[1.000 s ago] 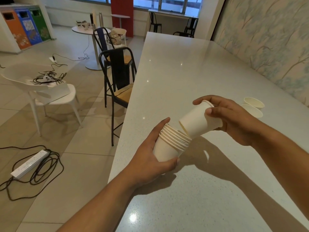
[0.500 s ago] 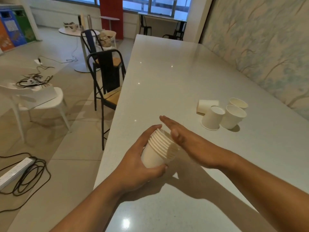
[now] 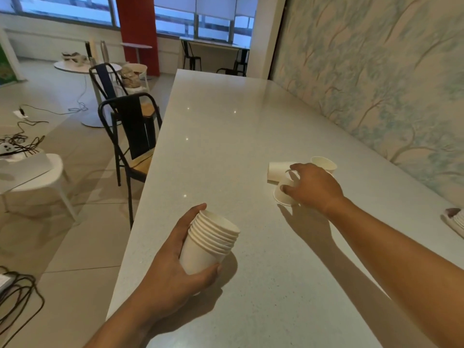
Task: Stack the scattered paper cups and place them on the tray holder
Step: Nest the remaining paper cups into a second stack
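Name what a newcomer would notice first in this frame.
The left hand, low and central, grips a tilted stack of paper cups at the near end of the long white counter. Further out to the right, the right hand curls round an upside-down cup. A cup on its side and an upright cup sit just behind it.

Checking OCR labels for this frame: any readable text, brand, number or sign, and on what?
None readable. The cup stack in the left hand and the loose cups at the right hand show plain white sides.
The green panel at far left carries a graphic, too blurred to read.
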`<state>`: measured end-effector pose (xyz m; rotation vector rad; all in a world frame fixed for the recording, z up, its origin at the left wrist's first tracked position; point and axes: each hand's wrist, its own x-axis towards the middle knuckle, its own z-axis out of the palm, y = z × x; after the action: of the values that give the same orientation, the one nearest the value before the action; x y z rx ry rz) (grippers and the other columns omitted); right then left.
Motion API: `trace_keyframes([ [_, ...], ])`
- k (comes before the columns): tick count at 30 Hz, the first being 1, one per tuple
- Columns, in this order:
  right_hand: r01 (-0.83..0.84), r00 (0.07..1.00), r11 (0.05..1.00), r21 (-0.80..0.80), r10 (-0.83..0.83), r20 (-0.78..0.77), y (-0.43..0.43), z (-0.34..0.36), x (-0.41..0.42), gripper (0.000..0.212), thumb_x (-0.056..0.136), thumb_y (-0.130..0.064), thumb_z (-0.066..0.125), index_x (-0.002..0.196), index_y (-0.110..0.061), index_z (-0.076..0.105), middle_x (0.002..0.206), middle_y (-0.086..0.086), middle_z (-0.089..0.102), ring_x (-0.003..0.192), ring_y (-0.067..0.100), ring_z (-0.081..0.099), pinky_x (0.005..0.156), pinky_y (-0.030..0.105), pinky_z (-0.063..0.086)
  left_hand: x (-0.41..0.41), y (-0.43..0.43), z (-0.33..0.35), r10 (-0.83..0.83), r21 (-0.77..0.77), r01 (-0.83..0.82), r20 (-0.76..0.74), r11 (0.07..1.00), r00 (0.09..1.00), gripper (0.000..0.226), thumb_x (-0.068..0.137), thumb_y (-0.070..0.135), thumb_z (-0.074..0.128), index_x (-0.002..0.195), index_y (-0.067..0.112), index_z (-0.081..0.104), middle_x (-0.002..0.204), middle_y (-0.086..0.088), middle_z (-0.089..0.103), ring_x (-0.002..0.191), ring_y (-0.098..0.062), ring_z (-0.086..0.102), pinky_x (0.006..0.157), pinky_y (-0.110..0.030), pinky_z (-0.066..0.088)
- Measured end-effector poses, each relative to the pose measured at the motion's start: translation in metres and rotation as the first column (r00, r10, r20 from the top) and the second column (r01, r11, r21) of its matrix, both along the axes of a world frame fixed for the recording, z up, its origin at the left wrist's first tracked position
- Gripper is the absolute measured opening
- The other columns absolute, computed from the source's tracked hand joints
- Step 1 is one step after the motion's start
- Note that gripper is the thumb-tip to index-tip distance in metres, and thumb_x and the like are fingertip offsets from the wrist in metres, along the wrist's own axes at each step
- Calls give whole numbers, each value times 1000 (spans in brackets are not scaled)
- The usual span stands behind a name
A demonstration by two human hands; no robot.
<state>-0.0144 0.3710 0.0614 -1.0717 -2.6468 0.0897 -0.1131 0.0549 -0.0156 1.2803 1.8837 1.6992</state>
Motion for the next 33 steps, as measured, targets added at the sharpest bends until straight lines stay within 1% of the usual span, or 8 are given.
trace_keyframes([
  [9,-104,992,994,-39,107,65,-26,-8,-2,69,72,-63,71,129,-26,57,115,-2,62,90,16,56,63,30,42,1,-3,2,2,0,-2,-1,1000,1000,92,67,40,81,142,59,31,131,36,50,114,5,56,77,0,47],
  [12,-157,975,945,-287,101,-200,-41,1,2,56,67,-54,80,111,-27,60,104,-11,62,87,12,60,60,25,45,2,-4,3,-7,-1,7,20,1000,1000,92,69,38,81,141,61,30,128,37,50,113,4,57,75,-3,50],
  [15,-421,827,581,-696,-70,-558,-63,11,4,45,66,-31,88,97,-19,58,110,7,62,93,25,67,64,35,59,1,-4,3,-28,-7,28,28,1000,999,93,71,36,82,144,58,29,129,34,51,112,1,58,75,-7,52],
  [17,-568,784,270,-777,-108,-611,-81,10,7,52,66,-21,84,112,-21,59,122,15,57,102,34,66,74,46,60,1,-3,4,-34,-2,34,26,999,999,92,72,34,82,144,57,29,129,35,51,113,1,58,75,-7,52],
  [19,-621,780,154,-768,24,-626,-102,5,8,68,67,-19,81,127,-36,57,127,15,54,109,38,63,81,49,59,1,-3,4,-37,-10,37,17,999,999,92,73,35,82,144,58,28,130,35,50,115,2,57,76,-6,51],
  [24,-673,739,331,-661,338,-583,-121,13,4,66,67,-40,77,129,-46,57,125,-19,62,110,8,62,82,27,57,2,-3,2,-47,-35,47,3,998,999,91,74,37,82,143,60,26,129,38,48,116,4,53,76,-4,51],
  [27,-629,771,398,-667,425,-474,-116,22,4,66,63,-48,79,124,-47,55,120,-13,62,107,14,64,81,33,60,2,-2,1,-53,-46,53,1,998,999,92,74,39,82,144,59,25,129,36,48,117,2,54,77,-6,52],
  [33,-663,749,369,-652,336,-571,-110,24,2,63,61,-42,84,115,-54,54,106,-16,67,99,11,68,76,35,61,2,-2,1,-53,-47,53,-1,997,999,94,76,33,83,143,63,24,128,39,47,115,5,54,78,-5,50],
])
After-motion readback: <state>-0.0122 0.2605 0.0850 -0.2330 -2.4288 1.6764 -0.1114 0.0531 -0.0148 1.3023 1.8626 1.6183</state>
